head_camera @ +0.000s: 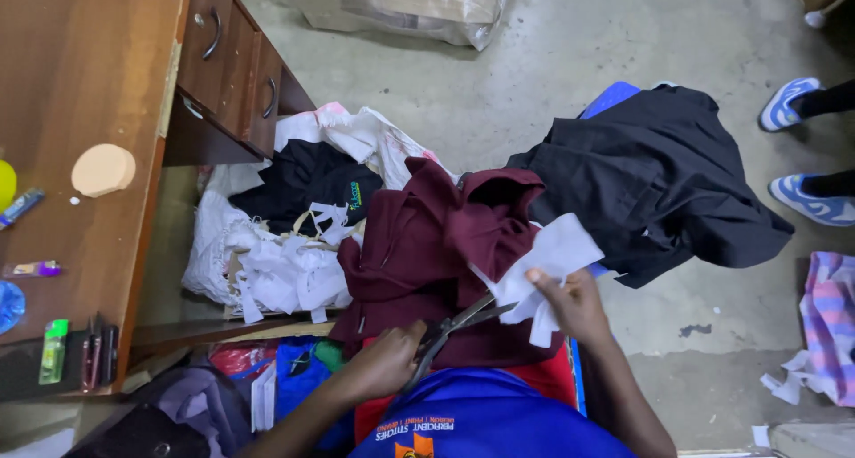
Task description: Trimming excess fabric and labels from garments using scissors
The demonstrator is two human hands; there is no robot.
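I see the left hand (pixel 387 362) at about seven o'clock, its fingers curled through the handles of a pair of scissors (pixel 454 329). The blades run along a long axis from the handles up toward two o'clock, and their tips meet the lower edge of a white fabric piece (pixel 552 262). The blades look parted slightly, but I cannot tell how far.

The right hand (pixel 574 306) sits just at three o'clock of the blade tips, fingers pinching the white fabric piece and holding it up off the lap. This hand is the nearer one to the cloth; the white piece lies at about one o'clock from the scissor handles, with its loose end hanging down toward six o'clock past the right hand.

Underneath both hands lies a maroon garment (pixel 427 244), bunched on the lap, touching the white piece from behind. At two o'clock a black garment (pixel 659 182) drapes over a blue seat. At ten o'clock a pile of white scraps (pixel 285 271) spills from a bag beside the wooden counter (pixel 80 75). Nothing stands between blades and cloth; only the maroon folds lie close under the cutting line. Another person's blue shoes (pixel 788 102) are at the far right.
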